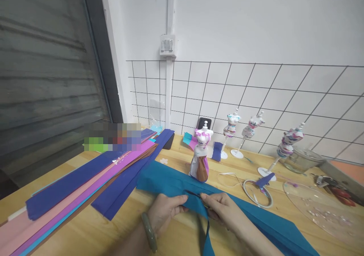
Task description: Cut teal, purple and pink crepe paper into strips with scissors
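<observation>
A long sheet of teal crepe paper lies slantwise across the table, with a narrow strip of it hanging down toward me. My left hand, with a bangle at the wrist, pinches the sheet's near edge between thumb and fingers. My right hand grips scissors; their dark blades lie at the paper and point left, toward my left thumb. The handles are mostly hidden by the fingers. Just beyond the sheet stands a small mannequin with a white, brown and purple skirt.
Folded coloured paper strips are piled at left. Several mannequins on stands line the back right. Near them are a tape roll, a glass bowl, a clear tray with small bits, and a phone by the wall.
</observation>
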A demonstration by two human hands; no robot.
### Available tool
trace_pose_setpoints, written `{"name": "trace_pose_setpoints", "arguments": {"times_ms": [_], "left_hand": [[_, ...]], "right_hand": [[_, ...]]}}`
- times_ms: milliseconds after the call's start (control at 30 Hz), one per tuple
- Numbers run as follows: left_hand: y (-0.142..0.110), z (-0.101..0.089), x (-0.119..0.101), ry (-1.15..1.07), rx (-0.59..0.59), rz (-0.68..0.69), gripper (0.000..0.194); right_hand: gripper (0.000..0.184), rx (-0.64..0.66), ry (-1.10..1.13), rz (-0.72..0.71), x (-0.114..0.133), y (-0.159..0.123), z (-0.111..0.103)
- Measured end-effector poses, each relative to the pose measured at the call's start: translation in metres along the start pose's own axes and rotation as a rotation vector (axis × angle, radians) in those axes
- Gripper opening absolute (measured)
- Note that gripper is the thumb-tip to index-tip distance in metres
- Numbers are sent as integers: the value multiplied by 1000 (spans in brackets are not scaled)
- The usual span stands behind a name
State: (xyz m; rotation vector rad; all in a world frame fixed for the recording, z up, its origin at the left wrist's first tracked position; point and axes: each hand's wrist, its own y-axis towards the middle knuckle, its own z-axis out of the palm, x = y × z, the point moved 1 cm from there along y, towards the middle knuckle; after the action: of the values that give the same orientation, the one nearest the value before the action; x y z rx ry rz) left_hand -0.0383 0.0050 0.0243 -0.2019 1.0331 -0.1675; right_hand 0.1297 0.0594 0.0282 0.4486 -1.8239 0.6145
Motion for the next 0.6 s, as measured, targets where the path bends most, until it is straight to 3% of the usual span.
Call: {"name": "trace_pose_setpoints", "arguments": {"times_ms": [600], "left_hand": [[5, -6, 7, -31, 21, 40, 35]], "right_hand": [[60, -11, -82, 46, 21, 16, 12]]}}
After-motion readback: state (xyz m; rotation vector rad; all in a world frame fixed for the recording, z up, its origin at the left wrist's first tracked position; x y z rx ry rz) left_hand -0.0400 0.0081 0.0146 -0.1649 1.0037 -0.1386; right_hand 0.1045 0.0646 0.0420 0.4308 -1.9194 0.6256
